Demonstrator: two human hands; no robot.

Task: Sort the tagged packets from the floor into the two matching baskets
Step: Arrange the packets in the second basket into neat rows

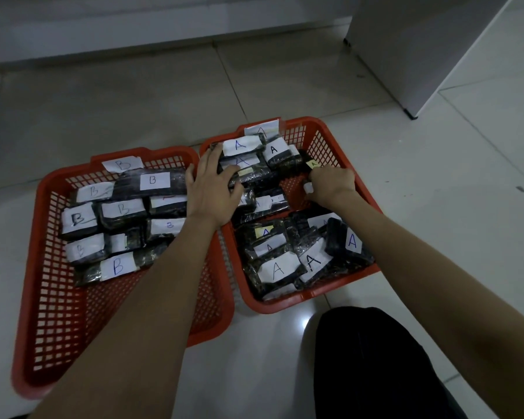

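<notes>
Now, surroundings: tiled floor (pixel 436 164), a white cabinet (pixel 421 55) at the far right, a dark trouser knee (pixel 372 367) at the near right.
B basket (pixel 58 343): red mesh, on the left, touching the other basket; a B tag on its far rim; about ten dark packets (pixel 121 214) tagged B fill its far half, most lying with their long axes left to right.
A basket (pixel 324 140): red mesh, on the right, an A tag on its far rim; A packets (pixel 277 270) crowd the near end and the far-left corner, tilted at mixed angles; a bare patch of mesh shows in the middle.
Left hand (pixel 214 189): reaches across where the baskets meet, palm down, fingers spread and straight, pressing on the A packets stacked at the far left.
Right hand (pixel 332 184): inside the A basket by its right wall, knuckles up, fingers curled round a dark packet (pixel 303 164) with a yellowish tag, which points away toward the far wall.
In the way: both forearms cover parts of the baskets.
</notes>
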